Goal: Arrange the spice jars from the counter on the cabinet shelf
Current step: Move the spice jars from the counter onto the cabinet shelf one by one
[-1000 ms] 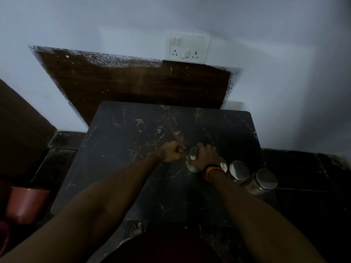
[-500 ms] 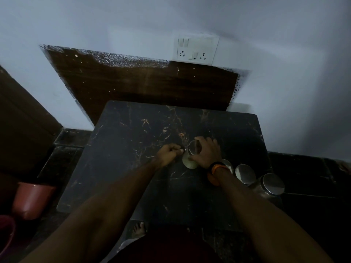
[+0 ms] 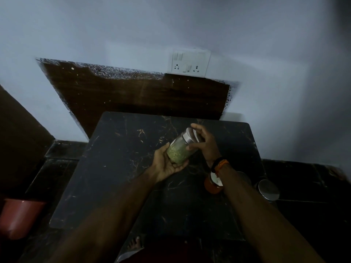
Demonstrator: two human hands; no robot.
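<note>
A clear spice jar [image 3: 179, 149] with greenish contents and a silver lid is tilted in the air above the dark marble counter [image 3: 123, 168]. My left hand [image 3: 167, 162] cups its base from below. My right hand [image 3: 204, 142] grips its lid end. On the counter's right side stand a jar with red spice [image 3: 212, 184], partly behind my right wrist, and a silver-lidded jar [image 3: 268, 189] at the edge. Another jar between them is mostly hidden by my forearm.
A dark wooden panel [image 3: 142, 95] leans on the white wall behind the counter, below a switch and socket plate [image 3: 189, 62]. A reddish pot [image 3: 19, 217] stands on the floor at the left. A bare foot [image 3: 133, 243] shows under the counter's front edge.
The green-filled jar rose from the counter and tipped sideways. My left hand went from a fist beside it to an open cup under its base, while my right hand stayed on the lid.
</note>
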